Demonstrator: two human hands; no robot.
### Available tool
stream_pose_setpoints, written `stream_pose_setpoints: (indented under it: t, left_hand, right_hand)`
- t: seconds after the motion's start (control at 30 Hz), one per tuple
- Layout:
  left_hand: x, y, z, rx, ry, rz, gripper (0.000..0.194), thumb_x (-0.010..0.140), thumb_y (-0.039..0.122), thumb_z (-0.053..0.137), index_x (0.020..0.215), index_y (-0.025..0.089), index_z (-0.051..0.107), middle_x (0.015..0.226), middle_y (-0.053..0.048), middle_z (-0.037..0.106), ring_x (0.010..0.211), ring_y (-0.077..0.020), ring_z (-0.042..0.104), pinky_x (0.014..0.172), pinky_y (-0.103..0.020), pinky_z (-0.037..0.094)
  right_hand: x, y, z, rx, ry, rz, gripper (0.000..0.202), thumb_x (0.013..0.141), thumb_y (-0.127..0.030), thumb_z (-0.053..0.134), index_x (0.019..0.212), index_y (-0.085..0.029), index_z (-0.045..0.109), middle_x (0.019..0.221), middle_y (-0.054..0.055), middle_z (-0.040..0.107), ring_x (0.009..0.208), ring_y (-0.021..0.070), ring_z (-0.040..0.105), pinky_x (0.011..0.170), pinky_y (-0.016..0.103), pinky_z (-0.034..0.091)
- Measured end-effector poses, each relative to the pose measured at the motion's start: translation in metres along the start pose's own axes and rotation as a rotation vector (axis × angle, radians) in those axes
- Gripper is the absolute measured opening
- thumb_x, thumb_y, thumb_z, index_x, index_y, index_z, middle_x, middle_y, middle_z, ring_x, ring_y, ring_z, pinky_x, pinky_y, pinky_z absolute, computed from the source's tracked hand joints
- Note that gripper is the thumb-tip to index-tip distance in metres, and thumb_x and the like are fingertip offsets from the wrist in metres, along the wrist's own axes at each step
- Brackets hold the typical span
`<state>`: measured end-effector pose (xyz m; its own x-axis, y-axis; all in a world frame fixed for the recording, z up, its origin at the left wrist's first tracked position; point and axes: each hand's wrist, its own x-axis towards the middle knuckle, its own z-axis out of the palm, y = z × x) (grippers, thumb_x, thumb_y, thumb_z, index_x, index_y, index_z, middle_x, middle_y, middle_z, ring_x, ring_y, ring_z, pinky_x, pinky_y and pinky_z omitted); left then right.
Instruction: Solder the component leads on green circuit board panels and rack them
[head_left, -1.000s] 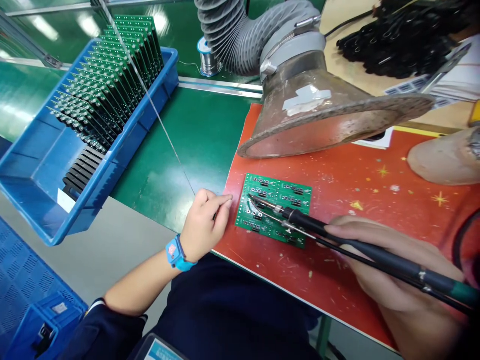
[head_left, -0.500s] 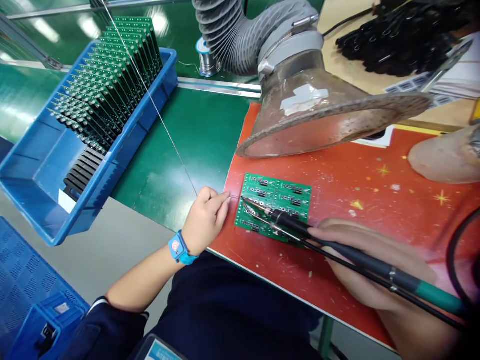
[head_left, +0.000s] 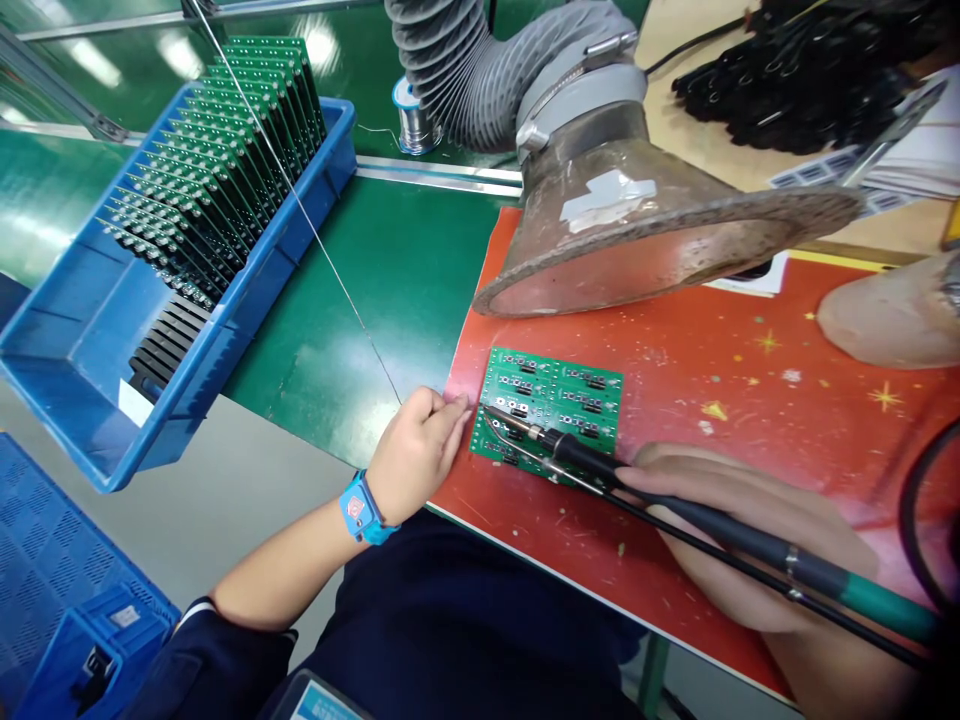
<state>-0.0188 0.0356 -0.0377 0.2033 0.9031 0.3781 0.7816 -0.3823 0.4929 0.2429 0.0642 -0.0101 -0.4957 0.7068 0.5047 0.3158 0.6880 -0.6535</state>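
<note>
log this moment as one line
left hand: holding wire | right hand: holding soldering iron, tip over circuit board | circuit board: flat on red mat

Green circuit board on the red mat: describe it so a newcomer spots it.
Find the big flared hood over the red mat. Below it in view, under the soldering iron, is a green circuit board. It lies flat and alone, unlike the boards lined up in the blue bin.

Blue wristband [head_left: 367, 510]; navy sleeve [head_left: 217, 662] with white trim [head_left: 195, 609]
</note>
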Motion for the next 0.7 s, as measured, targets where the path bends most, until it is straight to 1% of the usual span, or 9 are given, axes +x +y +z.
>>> stream_pose_setpoints:
  t: [0.17,0.37,0.5,0.6,0.67,0.7]
  left_hand:
    - [-0.002,0.000,0.001,0.036,-0.017,0.021,0.021,0.099,0.020,0.046,0.108,0.009,0.062,0.079,-0.003,0.049,0.066,-0.0125,0.050,0.060,-0.025,0.051]
    - [-0.007,0.001,0.000,0.078,-0.043,0.050,0.021,0.100,0.021,0.045,0.112,0.012,0.060,0.077,-0.002,0.050,0.065,-0.0129,0.048,0.059,-0.025,0.049]
    - [-0.010,0.004,-0.001,0.118,-0.058,0.068,0.021,0.100,0.020,0.045,0.113,0.012,0.058,0.077,-0.002,0.051,0.065,-0.0132,0.048,0.058,-0.026,0.049]
    - [-0.013,0.008,-0.005,0.137,-0.056,0.077,0.022,0.100,0.019,0.044,0.118,0.013,0.055,0.077,-0.002,0.050,0.067,-0.0137,0.050,0.059,-0.026,0.050]
    - [-0.019,0.012,-0.010,0.114,-0.054,0.062,0.024,0.099,0.019,0.045,0.121,0.014,0.054,0.077,-0.002,0.050,0.068,-0.0138,0.051,0.060,-0.026,0.051]
    - [-0.023,0.013,-0.013,0.088,-0.056,0.053,0.025,0.099,0.019,0.045,0.122,0.014,0.054,0.077,-0.002,0.050,0.067,-0.0135,0.051,0.059,-0.025,0.051]
  right_hand:
    - [0.006,-0.003,-0.002,0.021,-0.029,-0.028,0.030,0.079,-0.008,0.055,0.099,-0.026,0.067,0.069,0.000,0.070,0.064,0.0144,0.069,0.061,0.022,0.060]
    - [0.002,-0.005,-0.004,0.024,-0.058,0.003,0.035,0.080,-0.010,0.054,0.105,-0.030,0.066,0.070,-0.001,0.070,0.064,0.0177,0.069,0.059,0.028,0.061]
    - [0.003,-0.005,-0.004,0.036,-0.076,-0.011,0.032,0.081,-0.010,0.053,0.103,-0.030,0.066,0.070,-0.001,0.070,0.065,0.0167,0.070,0.060,0.026,0.061]
    - [0.005,-0.005,-0.005,0.030,-0.078,-0.009,0.029,0.084,-0.012,0.052,0.102,-0.030,0.066,0.069,-0.001,0.070,0.064,0.0165,0.070,0.060,0.026,0.061]
    - [0.004,-0.008,-0.006,0.035,-0.092,-0.022,0.025,0.086,-0.015,0.053,0.099,-0.031,0.066,0.067,-0.002,0.070,0.062,0.0164,0.070,0.057,0.026,0.061]
    - [0.003,-0.011,-0.007,0.022,-0.080,-0.004,0.022,0.087,-0.017,0.053,0.097,-0.032,0.067,0.067,-0.002,0.070,0.062,0.0166,0.070,0.057,0.026,0.061]
